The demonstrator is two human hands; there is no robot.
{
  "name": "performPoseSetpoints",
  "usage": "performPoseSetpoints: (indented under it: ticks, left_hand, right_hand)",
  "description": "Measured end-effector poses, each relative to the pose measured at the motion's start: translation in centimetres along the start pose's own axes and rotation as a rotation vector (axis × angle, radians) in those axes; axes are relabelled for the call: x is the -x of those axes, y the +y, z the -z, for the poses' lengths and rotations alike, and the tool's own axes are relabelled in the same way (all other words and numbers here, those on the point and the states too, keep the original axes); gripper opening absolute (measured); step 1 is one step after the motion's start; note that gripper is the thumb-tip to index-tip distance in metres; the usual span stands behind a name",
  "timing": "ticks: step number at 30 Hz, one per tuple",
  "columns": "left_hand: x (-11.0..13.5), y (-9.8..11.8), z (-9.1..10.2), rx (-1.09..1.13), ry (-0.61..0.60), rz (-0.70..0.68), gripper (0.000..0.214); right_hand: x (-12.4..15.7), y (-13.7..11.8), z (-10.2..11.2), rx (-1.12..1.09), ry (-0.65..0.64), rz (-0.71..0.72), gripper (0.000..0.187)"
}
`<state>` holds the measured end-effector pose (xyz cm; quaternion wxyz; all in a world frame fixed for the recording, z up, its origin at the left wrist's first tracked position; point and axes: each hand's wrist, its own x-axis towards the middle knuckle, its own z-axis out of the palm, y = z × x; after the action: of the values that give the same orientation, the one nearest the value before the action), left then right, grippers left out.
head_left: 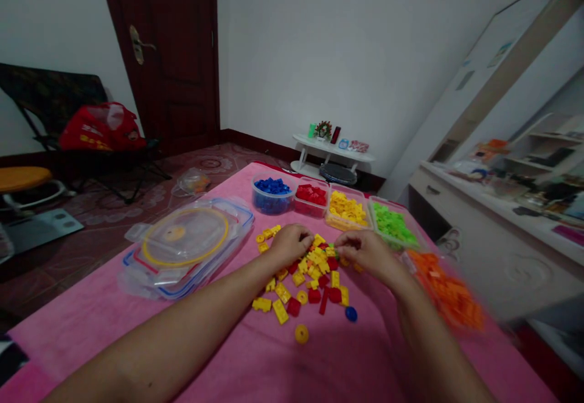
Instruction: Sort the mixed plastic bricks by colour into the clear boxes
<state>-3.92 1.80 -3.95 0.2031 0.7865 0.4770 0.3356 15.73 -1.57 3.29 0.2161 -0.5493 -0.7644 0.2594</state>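
1. Head view: bricks point(314, 263) heaped mid-tabletop point(347, 360).
2. Left hand point(289, 246): curled at bricks' far-left side, grip contents unclear.
3. Right hand point(368, 251): fingers bent beside bricks, can't tell if pinching.
4. Tubs point(272, 206) along far edge, lids point(187, 238) near left edge.

Two bare, uncovered arms are extended forward: the slender left forearm point(196, 324) is angled in from the lower left, the right forearm point(431, 336) from the lower right. The bare left hand point(291, 245) is held back upward, its fingers curled downward. The bare right hand point(365, 252) is turned inward, its fingers bent toward the left. The hands are held apart; whether either grip is closed cannot be determined.
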Motion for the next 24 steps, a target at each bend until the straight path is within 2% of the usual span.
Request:
performPoseSetpoints:
  ticks: [4,6,8,11,14,15,16,19,20,22,24]
  left_hand:
    - [0.1,0.4,0.1,-0.023,-0.031,-0.022,0.028]
    - [0.2,0.6,0.2,-0.026,-0.05,-0.015,0.029]
    - [0.1,0.9,0.4,-0.023,-0.076,-0.014,0.03]
    - [-0.2,1.6,1.4,-0.019,-0.093,-0.083,0.031]
    - [-0.2,3.1,3.2,-0.058,-0.087,-0.15,0.026]
    - [0.0,3.7,3.9,-0.083,-0.132,-0.151,0.022]
    - [0.4,4.5,4.5,-0.112,-0.228,-0.142,0.018]
    - [2.1,6.9,5.5,-0.167,-0.604,-0.148,0.011]
    - [2.7,7.7,5.4,-0.192,-0.671,-0.178,0.013]
    - [3.6,8.8,4.7,-0.278,-0.698,-0.201,0.016]
    - [4.0,9.4,3.6,-0.394,-0.621,-0.16,0.017]
  right_hand:
    - [0.7,0.8,-2.0,0.265,-0.004,-0.051,0.022]
    - [0.6,1.0,-3.0,0.313,0.05,-0.032,0.026]
    - [0.4,1.1,-3.7,0.33,0.099,-0.006,0.02]
    - [0.4,1.5,-3.9,0.343,0.13,0.003,0.011]
    - [0.6,1.5,-3.0,0.343,0.124,-0.013,0.011]
    - [0.8,1.4,-2.5,0.348,0.11,-0.027,0.011]
    - [1.0,1.2,-2.0,0.361,0.087,-0.048,0.011]
    - [2.0,-0.1,-0.4,0.425,-0.051,-0.116,0.009]
    - [2.3,-0.6,-0.1,0.441,-0.111,-0.121,0.008]
    - [3.0,-1.6,-0.1,0.456,-0.217,-0.1,0.013]
    - [3.3,-2.5,-0.9,0.483,-0.277,-0.073,0.025]
